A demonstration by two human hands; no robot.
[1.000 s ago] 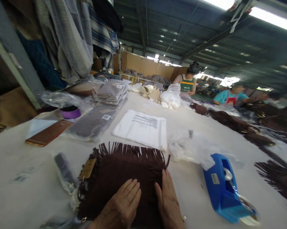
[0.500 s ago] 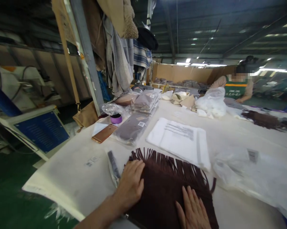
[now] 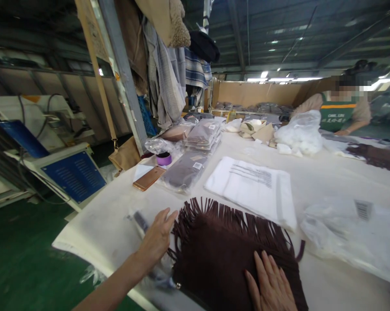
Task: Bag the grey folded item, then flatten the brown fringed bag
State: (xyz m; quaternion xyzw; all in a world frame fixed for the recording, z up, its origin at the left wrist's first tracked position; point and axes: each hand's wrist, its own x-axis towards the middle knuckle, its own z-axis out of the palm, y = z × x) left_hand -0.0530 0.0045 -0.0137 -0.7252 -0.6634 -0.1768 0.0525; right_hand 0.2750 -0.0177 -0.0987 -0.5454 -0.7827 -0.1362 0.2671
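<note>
A dark brown fringed piece [image 3: 221, 250], suede-like, lies on the table in front of me with its long fringe pointing away. My right hand [image 3: 271, 280] rests flat on its right part, fingers stretched out. Just off its left edge is my left hand [image 3: 158, 235], fingers extended and nothing visibly held in them. Under and beside that hand lies a clear plastic packet [image 3: 139, 220] with a dark strip in it, partly covered by my hand and blurred. A small metal stud [image 3: 178, 285] shows at the piece's lower left edge.
Behind the brown piece are a stack of white plastic bags [image 3: 251, 185], a bagged grey item [image 3: 183, 170], a phone [image 3: 148, 178] and purple tape [image 3: 164, 159]. Clear bags [image 3: 347, 229] spread at right. A metal post [image 3: 122, 82] stands left; a co-worker [image 3: 339, 108] is across the table.
My left hand has lifted off the brown piece and moved left, toward the plastic packet. My right hand stays flat on the piece. The camera view has turned slightly left.
</note>
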